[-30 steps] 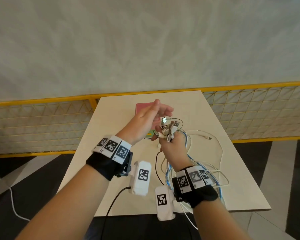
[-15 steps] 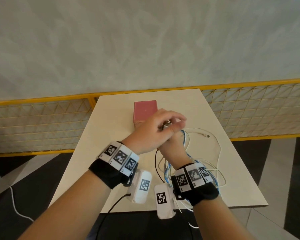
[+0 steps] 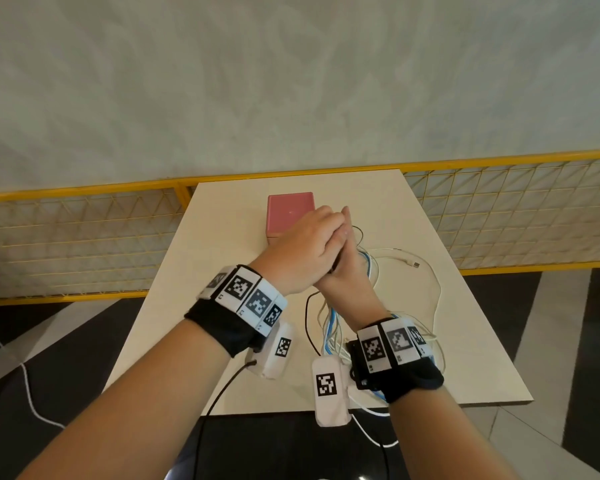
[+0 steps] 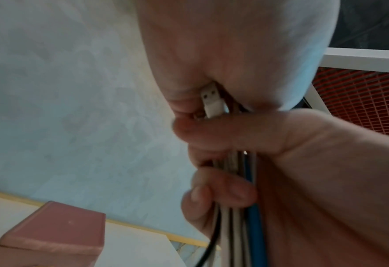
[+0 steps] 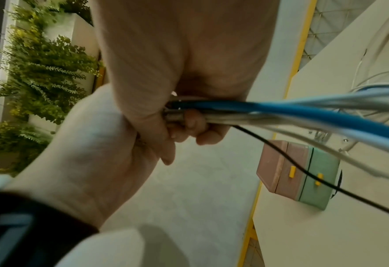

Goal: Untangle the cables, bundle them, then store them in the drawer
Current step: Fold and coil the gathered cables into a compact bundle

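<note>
Cables [image 3: 368,271]: white, blue and one black, gathered into one bunch held above the table [image 3: 222,216], mid-table, just near of the drawer box [image 3: 290,211]. Loose ends trail down and loop over the right half of the table; one white plug [image 3: 414,264] lies flat on the table to the right, apart from the hands.

Right hand [image 3: 347,275]: fingers curled round the bunch, gripping it; in the left wrist view a thumb and fingers wrap the strands and a white USB plug [image 4: 210,101] sticks out above the thumb.

Left hand [image 3: 305,251]: laid over the top of the right hand, covering the plug ends. Fingers bent over them; whether it actually grips the cables I can't tell.

Drawer box: pink top, pink and green drawers with yellow handles [image 5: 292,172], both shut, at the far side of the table, centre-left.

Behind the table: yellow mesh railing [image 3: 84,237] and grey wall [image 3: 291,81]. Marker bands on both wrists.
</note>
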Demonstrator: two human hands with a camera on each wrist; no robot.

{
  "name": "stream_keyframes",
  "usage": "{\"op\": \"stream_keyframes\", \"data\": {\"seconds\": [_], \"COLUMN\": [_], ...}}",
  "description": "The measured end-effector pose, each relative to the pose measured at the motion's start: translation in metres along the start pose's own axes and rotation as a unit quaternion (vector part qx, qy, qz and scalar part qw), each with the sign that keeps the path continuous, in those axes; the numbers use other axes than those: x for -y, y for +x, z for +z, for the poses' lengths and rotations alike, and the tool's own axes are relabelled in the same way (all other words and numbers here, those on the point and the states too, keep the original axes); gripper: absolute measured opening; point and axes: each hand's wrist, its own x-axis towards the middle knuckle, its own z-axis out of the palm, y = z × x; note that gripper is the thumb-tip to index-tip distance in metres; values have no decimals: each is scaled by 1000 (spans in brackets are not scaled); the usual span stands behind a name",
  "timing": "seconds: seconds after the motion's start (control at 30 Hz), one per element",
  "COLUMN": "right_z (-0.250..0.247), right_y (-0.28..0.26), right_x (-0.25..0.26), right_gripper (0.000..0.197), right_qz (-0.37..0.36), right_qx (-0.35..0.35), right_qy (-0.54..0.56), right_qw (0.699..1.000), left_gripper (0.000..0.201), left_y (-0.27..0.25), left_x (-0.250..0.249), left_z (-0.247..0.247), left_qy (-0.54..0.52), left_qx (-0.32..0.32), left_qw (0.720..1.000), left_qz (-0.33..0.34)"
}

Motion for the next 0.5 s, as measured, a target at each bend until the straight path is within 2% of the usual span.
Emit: {"op": "stream_keyframes", "data": {"seconds": [0.07, 0.17, 0.27, 0.4, 0.43, 0.47, 0.5], "right_z": [-2, 1, 5, 9, 8, 8, 6], "right_y": [0, 0, 0, 3, 5, 6, 8], "right_x": [-4, -11, -10, -13, -15, -12, -11], "right_gripper": [107, 109, 113, 112, 105, 87, 59], "right_qz": [8, -24, -41, -21, -5, 6, 5], "right_qx": [35, 14, -8, 57, 70, 84, 99], "right_qy": [44, 68, 82, 131, 136, 123, 79], "right_qw": [998, 997, 996, 990, 988, 989, 992], "left_gripper": [28, 30, 33, 41, 42, 44, 46], "left_y": [1, 0, -1, -1, -1, -1, 0], "left_x": [4, 4, 8, 21, 23, 25, 25], "left_z": [-4, -6, -2, 1, 1, 0, -2], "left_qy": [-10, 4, 1, -30, -37, -47, -63], "left_qx": [36, 52, 1, -71, -82, -92, -103], "left_qw": [999, 999, 999, 997, 996, 995, 993], "left_qz": [-16, -5, 32, 23, 20, 13, 0]}}
